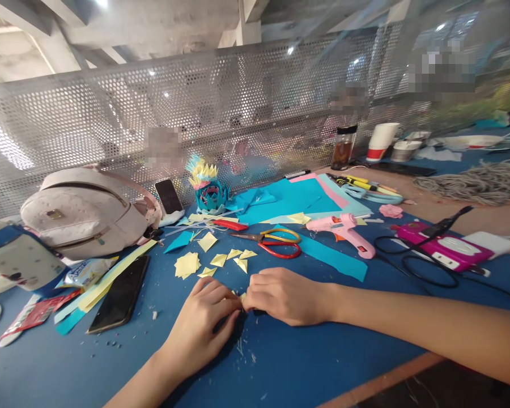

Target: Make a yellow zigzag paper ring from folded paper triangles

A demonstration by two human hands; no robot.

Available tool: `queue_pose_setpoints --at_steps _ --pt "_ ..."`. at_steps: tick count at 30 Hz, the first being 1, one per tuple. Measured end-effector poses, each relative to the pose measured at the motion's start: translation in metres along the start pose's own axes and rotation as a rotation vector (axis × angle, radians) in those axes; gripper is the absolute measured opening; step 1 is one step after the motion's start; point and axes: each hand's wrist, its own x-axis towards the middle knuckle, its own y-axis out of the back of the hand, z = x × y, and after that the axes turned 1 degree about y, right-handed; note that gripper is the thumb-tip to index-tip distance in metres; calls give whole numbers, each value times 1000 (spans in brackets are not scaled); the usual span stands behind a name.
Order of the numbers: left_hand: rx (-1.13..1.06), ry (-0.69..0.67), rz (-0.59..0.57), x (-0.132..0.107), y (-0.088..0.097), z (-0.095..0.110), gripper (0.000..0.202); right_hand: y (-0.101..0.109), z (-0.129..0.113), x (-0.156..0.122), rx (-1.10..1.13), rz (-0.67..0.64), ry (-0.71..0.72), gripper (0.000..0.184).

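My left hand [206,317] and my right hand [283,296] meet low over the blue table, fingertips closed together. Between them a small piece of yellow paper [242,297] shows, pinched and mostly hidden by the fingers. Just beyond lie several folded yellow paper triangles [241,264] and a stack of yellow paper squares [187,265]. Farther back are scissors [276,241] with red and yellow handles and a red utility knife [230,224]. Behind these stands a folded-paper model [208,190] of blue, yellow and pink points.
A pink glue gun [343,231] and a magenta power strip [444,245] with black cable lie to the right. At the left are a phone [119,294], a pale backpack [83,212] and a large cup [19,258]. Blue paper sheets [289,198] spread at the back before a perforated metal screen [238,113].
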Motion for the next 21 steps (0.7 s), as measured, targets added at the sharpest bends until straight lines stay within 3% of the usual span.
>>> queue_pose_setpoints --at_steps 21 --pt "-6 0 1 1 1 1 23 2 1 0 25 -35 -57 17"
